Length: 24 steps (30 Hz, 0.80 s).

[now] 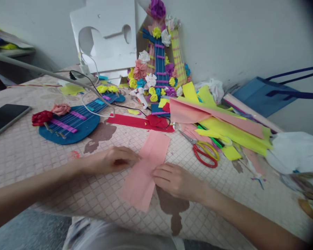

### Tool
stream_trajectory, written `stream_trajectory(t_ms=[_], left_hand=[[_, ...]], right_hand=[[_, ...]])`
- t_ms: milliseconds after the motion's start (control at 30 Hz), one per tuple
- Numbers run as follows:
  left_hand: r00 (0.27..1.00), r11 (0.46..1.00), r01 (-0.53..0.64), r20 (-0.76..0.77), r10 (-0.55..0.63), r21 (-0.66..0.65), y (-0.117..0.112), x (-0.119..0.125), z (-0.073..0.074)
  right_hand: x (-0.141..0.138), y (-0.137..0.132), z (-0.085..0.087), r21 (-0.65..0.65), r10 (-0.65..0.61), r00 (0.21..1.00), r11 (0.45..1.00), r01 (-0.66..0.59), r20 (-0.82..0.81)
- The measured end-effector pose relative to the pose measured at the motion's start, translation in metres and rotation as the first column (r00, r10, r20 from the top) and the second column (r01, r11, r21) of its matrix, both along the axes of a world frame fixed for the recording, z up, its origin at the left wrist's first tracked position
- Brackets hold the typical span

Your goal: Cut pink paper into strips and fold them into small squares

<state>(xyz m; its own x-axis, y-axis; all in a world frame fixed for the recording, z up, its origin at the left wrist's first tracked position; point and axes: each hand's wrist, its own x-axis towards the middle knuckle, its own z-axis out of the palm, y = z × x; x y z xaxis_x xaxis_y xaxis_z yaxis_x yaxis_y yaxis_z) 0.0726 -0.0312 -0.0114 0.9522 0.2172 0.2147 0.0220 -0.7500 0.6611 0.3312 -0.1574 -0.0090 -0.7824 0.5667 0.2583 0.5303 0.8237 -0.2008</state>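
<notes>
The pink paper strip (146, 170) lies on the bench (99, 196), left of the scissors (206, 152). The right hand (174, 180), nearer the scissors, touches one long edge with curled fingers; the left hand (117, 159), farther from them, is half curled at the opposite edge (whether either grip pinches the paper, I cannot tell).

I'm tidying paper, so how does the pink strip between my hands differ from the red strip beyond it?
The pink strip looks wider than the red strip. The pink strip runs mostly away from you; the red strip runs mostly crosswise. Both are longer than wide.
</notes>
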Motion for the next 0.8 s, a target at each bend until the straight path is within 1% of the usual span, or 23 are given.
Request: stream_trajectory(t_ms=[33, 67, 100, 133, 200, 267, 333, 400, 433, 467, 533, 600, 667, 733, 800], left_hand=[[0.999, 0.998, -0.039, -0.011, 0.038, -0.039, 0.000, -0.001, -0.001], [0.997, 0.995, -0.073, -0.019, 0.072, -0.071, 0.001, -0.001, -0.001], [0.995, 0.990, -0.100, -0.029, 0.097, -0.096, 0.001, -0.001, 0.000], [0.992, 0.985, -0.122, -0.046, 0.117, -0.119, 0.001, 0.000, 0.001], [0.986, 0.974, -0.156, -0.084, 0.144, -0.163, 0.001, 0.005, 0.004], [0.978, 0.959, -0.198, -0.108, 0.179, -0.202, 0.001, 0.012, 0.007], [0.964, 0.939, -0.259, -0.117, 0.238, -0.225, 0.001, 0.022, 0.008], [0.942, 0.912, -0.332, -0.134, 0.308, -0.241, 0.001, 0.032, 0.007], [0.930, 0.898, -0.364, -0.145, 0.337, -0.248, 0.001, 0.036, 0.005], [0.920, 0.884, -0.390, -0.151, 0.362, -0.259, 0.001, 0.040, 0.004], [0.905, 0.860, -0.424, -0.142, 0.400, -0.282, 0.001, 0.046, 0.000], [0.896, 0.842, -0.443, -0.110, 0.431, -0.306, 0.001, 0.049, -0.003], [0.884, 0.828, -0.459, -0.077, 0.461, -0.321, 0.000, 0.050, -0.006], [0.875, 0.821, -0.471, -0.057, 0.480, -0.323, -0.001, 0.050, -0.007], [0.874, 0.825, -0.473, -0.046, 0.484, -0.308, -0.002, 0.051, -0.008]], right_hand=[[0.000, -0.001, -0.002, -0.069, -0.066, 0.993, 0.996, 0.059, -0.094], [-0.001, -0.002, -0.003, -0.162, -0.150, 0.969, 0.980, 0.120, -0.194], [-0.002, -0.003, -0.004, -0.268, -0.251, 0.925, 0.947, 0.174, -0.286], [-0.003, -0.003, -0.005, -0.381, -0.359, 0.864, 0.899, 0.217, -0.354], [-0.004, -0.002, -0.006, -0.580, -0.562, 0.713, 0.770, 0.267, -0.419], [-0.005, 0.002, -0.008, -0.726, -0.712, 0.552, 0.639, 0.254, -0.435], [-0.004, 0.007, -0.011, -0.823, -0.804, 0.413, 0.536, 0.188, -0.429], [-0.003, 0.012, -0.013, -0.878, -0.857, 0.317, 0.463, 0.124, -0.407], [-0.002, 0.014, -0.014, -0.893, -0.874, 0.283, 0.437, 0.106, -0.395], [-0.002, 0.015, -0.014, -0.902, -0.886, 0.257, 0.420, 0.096, -0.386], [-0.002, 0.016, -0.011, -0.909, -0.898, 0.219, 0.407, 0.087, -0.381], [-0.003, 0.016, -0.007, -0.912, -0.903, 0.208, 0.400, 0.091, -0.375], [-0.003, 0.016, -0.003, -0.913, -0.905, 0.229, 0.390, 0.116, -0.358], [-0.002, 0.016, 0.000, -0.909, -0.902, 0.265, 0.389, 0.153, -0.341], [0.000, 0.016, 0.000, -0.894, -0.894, 0.282, 0.407, 0.185, -0.348]])
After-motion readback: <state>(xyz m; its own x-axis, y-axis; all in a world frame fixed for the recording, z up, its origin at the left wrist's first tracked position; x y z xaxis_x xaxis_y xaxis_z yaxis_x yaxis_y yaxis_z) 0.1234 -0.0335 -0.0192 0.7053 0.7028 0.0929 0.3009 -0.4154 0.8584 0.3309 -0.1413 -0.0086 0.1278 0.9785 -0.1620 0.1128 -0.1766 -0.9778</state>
